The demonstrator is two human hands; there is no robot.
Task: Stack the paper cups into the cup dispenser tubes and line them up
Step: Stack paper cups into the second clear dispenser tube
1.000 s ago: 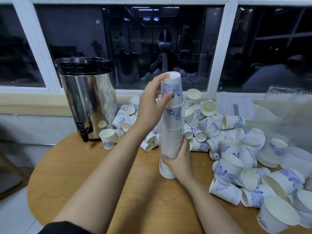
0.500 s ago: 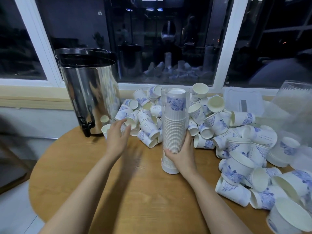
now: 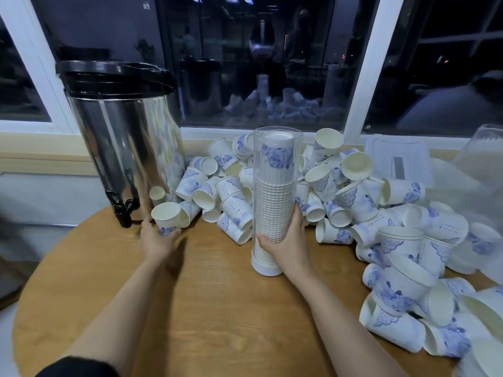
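A clear cup dispenser tube (image 3: 275, 170) stands upright on the round wooden table (image 3: 217, 308), filled nearly to its top with stacked white paper cups with blue patterns. My right hand (image 3: 288, 240) grips the tube near its white base. My left hand (image 3: 158, 239) is closed around the bottom of a single upright paper cup (image 3: 166, 217) just in front of the metal urn. A big pile of loose paper cups (image 3: 353, 202) lies behind and to the right of the tube.
A tall steel drinks urn (image 3: 122, 142) with a black lid and tap stands at the back left by the window sill. Clear plastic lids and tubes (image 3: 484, 159) lie at the far right. More loose cups (image 3: 413, 308) crowd the table's right edge.
My left hand left the top of the stack, dropped to the table on the left and took hold of a single cup by the urn. My right hand stays on the tube.
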